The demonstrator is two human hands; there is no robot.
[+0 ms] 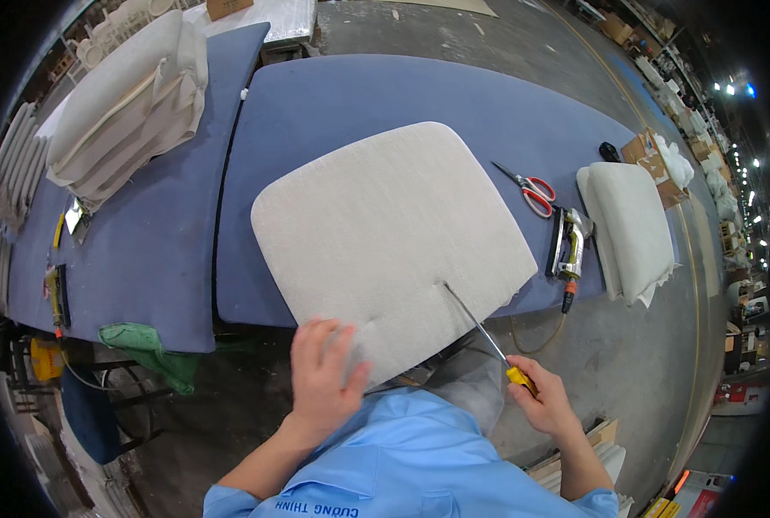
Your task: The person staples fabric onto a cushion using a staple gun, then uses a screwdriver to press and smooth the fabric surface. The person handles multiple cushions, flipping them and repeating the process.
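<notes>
A light grey upholstered seat cushion [385, 224] lies on the blue-covered table, its near corner jutting over the table's edge towards me. My left hand [323, 380] is at the cushion's near left edge, fingers apart and a little blurred, holding nothing. In my right hand [542, 399] is a screwdriver [487, 335] with a yellow handle and a long metal shaft. Its shaft slants up to the left, and the tip touches the cushion's fabric near the right front side. A small dent shows in the fabric close to my left hand.
Right of the cushion lie red-handled scissors [533, 192], a staple gun [568, 246] on a hose, and folded padded covers [631, 229]. A cardboard box [653, 164] stands behind them. On the left table [165, 250] are stacked cushions [135, 95] and another staple gun [59, 298]; green cloth [156, 350] hangs at its edge.
</notes>
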